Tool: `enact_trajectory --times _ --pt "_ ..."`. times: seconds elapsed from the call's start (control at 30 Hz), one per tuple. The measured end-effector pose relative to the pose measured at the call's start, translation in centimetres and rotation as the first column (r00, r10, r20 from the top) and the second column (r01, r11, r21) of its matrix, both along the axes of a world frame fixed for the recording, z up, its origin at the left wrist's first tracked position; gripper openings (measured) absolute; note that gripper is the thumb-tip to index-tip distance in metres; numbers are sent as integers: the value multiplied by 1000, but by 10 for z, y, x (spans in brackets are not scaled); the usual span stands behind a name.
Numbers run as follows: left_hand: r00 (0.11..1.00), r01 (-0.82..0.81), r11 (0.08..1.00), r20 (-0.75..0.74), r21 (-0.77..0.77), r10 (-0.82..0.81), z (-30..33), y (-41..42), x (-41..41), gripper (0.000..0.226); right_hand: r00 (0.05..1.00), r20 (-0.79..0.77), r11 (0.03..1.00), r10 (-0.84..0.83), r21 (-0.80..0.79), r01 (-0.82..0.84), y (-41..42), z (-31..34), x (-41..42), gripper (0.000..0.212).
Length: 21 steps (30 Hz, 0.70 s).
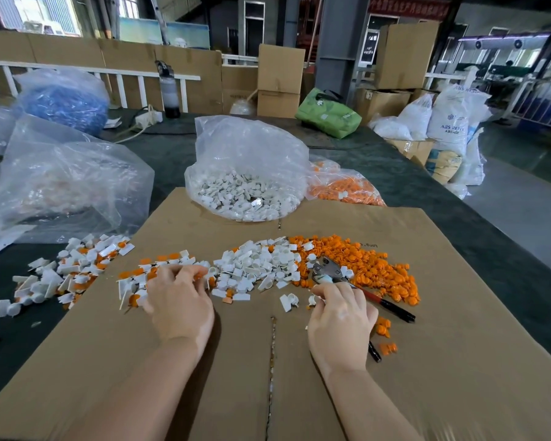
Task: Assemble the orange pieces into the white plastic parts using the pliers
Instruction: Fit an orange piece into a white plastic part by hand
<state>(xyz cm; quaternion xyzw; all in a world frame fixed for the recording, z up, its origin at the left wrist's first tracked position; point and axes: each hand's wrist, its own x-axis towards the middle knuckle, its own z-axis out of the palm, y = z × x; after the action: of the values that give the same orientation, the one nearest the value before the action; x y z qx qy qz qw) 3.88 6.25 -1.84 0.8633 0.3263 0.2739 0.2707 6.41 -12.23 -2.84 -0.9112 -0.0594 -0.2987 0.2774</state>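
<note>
Two hands are down on the cardboard sheet [458, 361], and the right hand [341, 326] is the one that counts most. It is on the pliers [331, 272]. Its fingers are curled over the handles, so it looks like it grips them, but the back of the hand hides how tight the hold is. The pliers lie slanted. Their metal head pokes out just past the fingertips, up and a little to the left. One red and black handle [392, 308] sticks out to the right of the hand, and a black handle tip shows below it, near the wrist.

Orange pieces [379, 275] are heaped right beside this hand, past it and to its right. The metal head sits at the edge of that heap. Loose white parts [258, 265] are heaped past the fingertips and to the left, between the two hands. One white part [288, 302] lies alone just left of the right fingers.

The left hand [178, 300] has bent fingers down in a mixed pile of white and orange bits [159, 265]. I cannot tell if it pinches one or only touches them.

My guess is that the next move brings a white part and an orange piece to the pliers' head. The right hand is nearer the orange heap, and the left hand is nearer the white heap
</note>
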Motion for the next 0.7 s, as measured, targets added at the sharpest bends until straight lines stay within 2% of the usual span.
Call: enact_trajectory --times 0.1,0.23,0.33,0.43,0.5,0.57,0.63,0.7 --pt "997 -20 1000 -69 16 21 1 4 1 24 999 -18 999 -31 -24 30 0 -1 1 28" --pt "998 -1 1000 -55 5 1 3 0 1 34 982 -181 997 -54 -69 42 0 -2 2 22" --pt "996 85 989 12 118 -87 3 -11 -1 29 996 -85 993 -41 -110 31 2 0 2 20" --pt "965 244 949 51 197 -258 3 -31 -2 24 1000 -15 987 -10 -159 7 5 1 5 22" --pt "924 376 897 -26 233 -381 1 -45 1 23 998 -67 973 -10 -233 -6 7 0 9 26" --pt "879 476 854 -132 209 -458 -4 -57 5 30 981 -194 953 -28 -301 -32 7 -2 12 36" --pt "848 520 839 -215 162 -484 -9 -64 10 38 959 -282 940 -39 -335 -60 6 -6 17 41" --pt "832 535 833 -264 144 -488 -11 -68 14 40 953 -303 936 -34 -343 -76 6 -8 18 38"
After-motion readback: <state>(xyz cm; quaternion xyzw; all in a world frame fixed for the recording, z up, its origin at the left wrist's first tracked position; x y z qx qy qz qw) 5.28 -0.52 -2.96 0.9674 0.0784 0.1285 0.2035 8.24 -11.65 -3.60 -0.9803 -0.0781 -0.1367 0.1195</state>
